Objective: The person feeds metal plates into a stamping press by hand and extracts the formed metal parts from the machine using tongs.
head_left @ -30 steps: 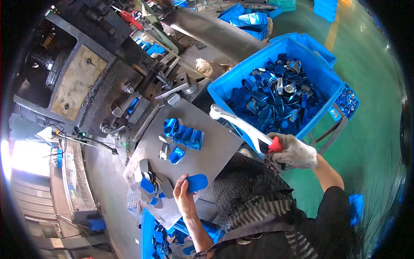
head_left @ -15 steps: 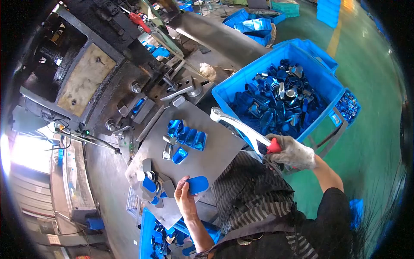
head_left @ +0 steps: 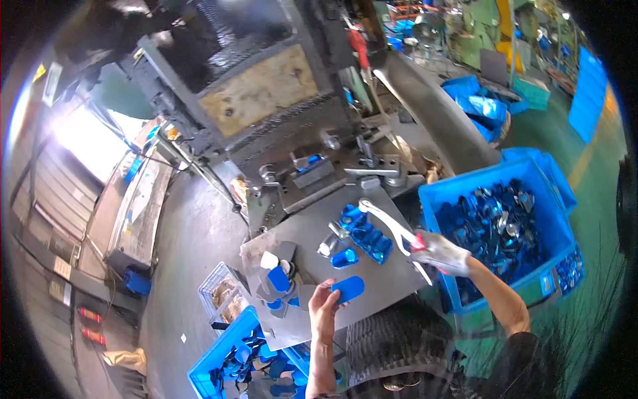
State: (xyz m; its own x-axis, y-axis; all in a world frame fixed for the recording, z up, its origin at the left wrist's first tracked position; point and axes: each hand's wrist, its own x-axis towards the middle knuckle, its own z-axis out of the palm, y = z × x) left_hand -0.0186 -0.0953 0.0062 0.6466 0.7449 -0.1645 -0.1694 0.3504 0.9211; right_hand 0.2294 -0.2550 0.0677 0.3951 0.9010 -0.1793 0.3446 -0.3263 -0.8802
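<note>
In my bare left hand (head_left: pixel 323 304), a flat blue oval metal blank (head_left: pixel 349 288) is pinched between thumb and fingers, above the near edge of the metal table (head_left: pixel 392 286). My right hand (head_left: pixel 444 255), in a pale work glove, grips a long silver tool with red grips (head_left: pixel 389 219). The tool's rounded far end is over the table, close to several shiny blue formed metal cups (head_left: pixel 373 245). To the left of these, a loose pile of flat blanks (head_left: pixel 279 279) lies on the table, some blue and some grey.
Beyond the table stands a dark press machine (head_left: pixel 259 93) with a small die block (head_left: pixel 312 173). A blue bin (head_left: pixel 435 199) full of shiny parts is at the right. Another blue bin (head_left: pixel 206 372) with flat blanks sits below left, beside a white wire basket (head_left: pixel 212 292).
The view has swung left, so the press and table appear further right. My right hand has brought the tool's tip nearer the formed cups. My left hand still holds the blank.
</note>
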